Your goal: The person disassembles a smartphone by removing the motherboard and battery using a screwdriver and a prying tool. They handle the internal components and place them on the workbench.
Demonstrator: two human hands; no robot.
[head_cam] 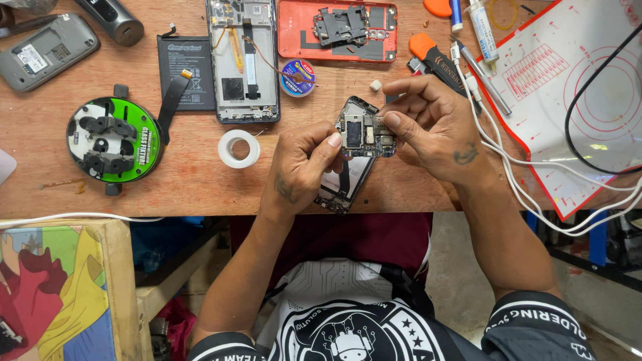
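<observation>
so both hands are working on an opened phone [354, 150], back cover off, board showing, tilted up off the front edge of the wooden bench [180, 180]. the left hand [301, 164] is curling around its lower half, fingers mostly closed, thumb pressing on the left edge beside the board. the right hand [428, 124] is pinching in at the top right corner, thumb and forefinger nearly closed on the rim next to the camera area; can't tell if there's a tiny part between them.

handling wise i'd guess it's light and stiff but fragile, with bare chips and thin flex cables, so the metal frame edges look like the safe place to grip, not the board.

everything else relative to that phone: a white tape roll [239, 148] is sitting just left of it. a 2nd stripped phone frame [243, 60] is lying up and left, with a black battery [188, 72] beside that. a small solder wire spool [297, 77] is right above. the orange back cover [338, 30] is further up. a round green and black fixture [115, 139] is sitting well off to the left. white cables [535, 194] and a white and red mat [568, 93] are off to the right.
</observation>
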